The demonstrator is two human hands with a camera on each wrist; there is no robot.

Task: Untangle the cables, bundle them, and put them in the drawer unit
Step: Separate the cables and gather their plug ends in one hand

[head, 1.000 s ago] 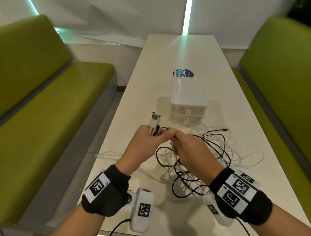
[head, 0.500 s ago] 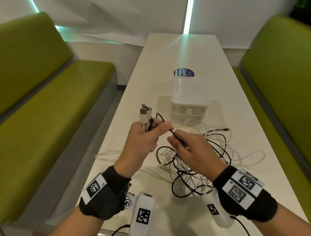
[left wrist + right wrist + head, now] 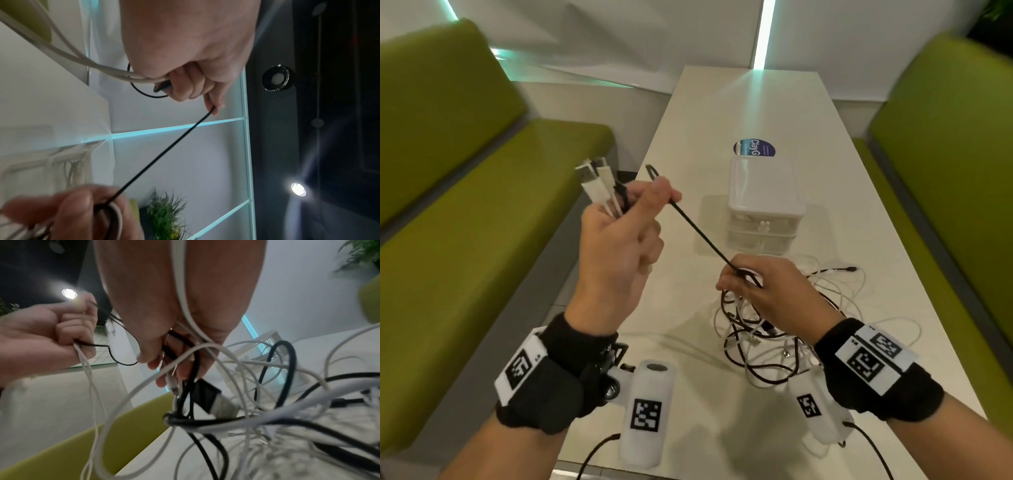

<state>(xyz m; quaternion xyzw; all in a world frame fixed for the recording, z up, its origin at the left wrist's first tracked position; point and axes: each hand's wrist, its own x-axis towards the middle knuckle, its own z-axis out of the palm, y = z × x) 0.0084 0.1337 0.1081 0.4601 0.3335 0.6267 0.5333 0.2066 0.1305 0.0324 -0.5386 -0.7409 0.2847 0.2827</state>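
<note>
A tangle of black and white cables point(image 3: 784, 325) lies on the white table point(image 3: 750, 102) in front of a small white drawer unit point(image 3: 765, 202). My left hand point(image 3: 626, 222) is raised over the table's left edge and grips several cable ends; the white plugs point(image 3: 595, 185) stick up out of the fist. Its thumb and forefinger pinch a thin black cable point(image 3: 702, 236) that runs taut down to my right hand point(image 3: 767, 291). The right hand pinches that cable point(image 3: 160, 155) just above the tangle point(image 3: 236, 410), with other strands hanging from its fingers point(image 3: 180, 363).
Green benches point(image 3: 465, 222) flank the table on both sides point(image 3: 945, 154). A round blue sticker point(image 3: 754, 149) lies behind the drawer unit. Both of the unit's drawers look closed. White cable loops point(image 3: 887, 329) trail toward the table's right edge.
My left hand has risen up and to the left with the plugs. The hands have drawn apart, and the black cable between them has lengthened and gone taut.
</note>
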